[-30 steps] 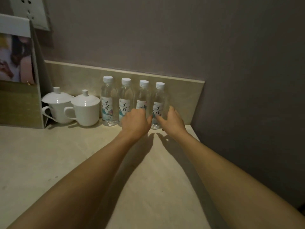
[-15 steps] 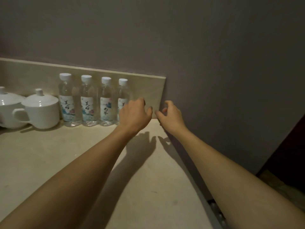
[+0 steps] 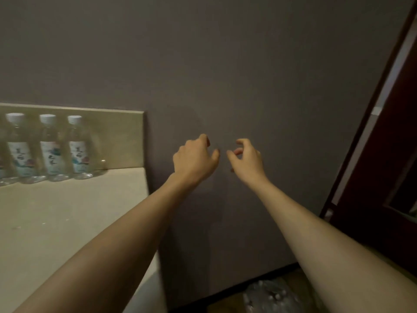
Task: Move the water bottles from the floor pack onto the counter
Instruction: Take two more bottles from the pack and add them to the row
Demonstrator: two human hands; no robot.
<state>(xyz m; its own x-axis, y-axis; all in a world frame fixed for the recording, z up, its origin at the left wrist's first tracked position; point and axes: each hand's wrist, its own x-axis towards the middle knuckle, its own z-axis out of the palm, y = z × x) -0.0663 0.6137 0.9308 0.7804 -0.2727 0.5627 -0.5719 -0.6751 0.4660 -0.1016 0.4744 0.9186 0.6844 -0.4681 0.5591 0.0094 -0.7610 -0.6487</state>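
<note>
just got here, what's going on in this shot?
A person is restocking water bottles from a floor pack onto the counter. Right now both hands are empty: the left hand and right hand hang in the air past the counter's right end, in front of the wall, fingers loosely curled with no grip on anything. Bottles stand upright in a row against the backsplash. The plastic-wrapped pack sits on the floor below.
</note>
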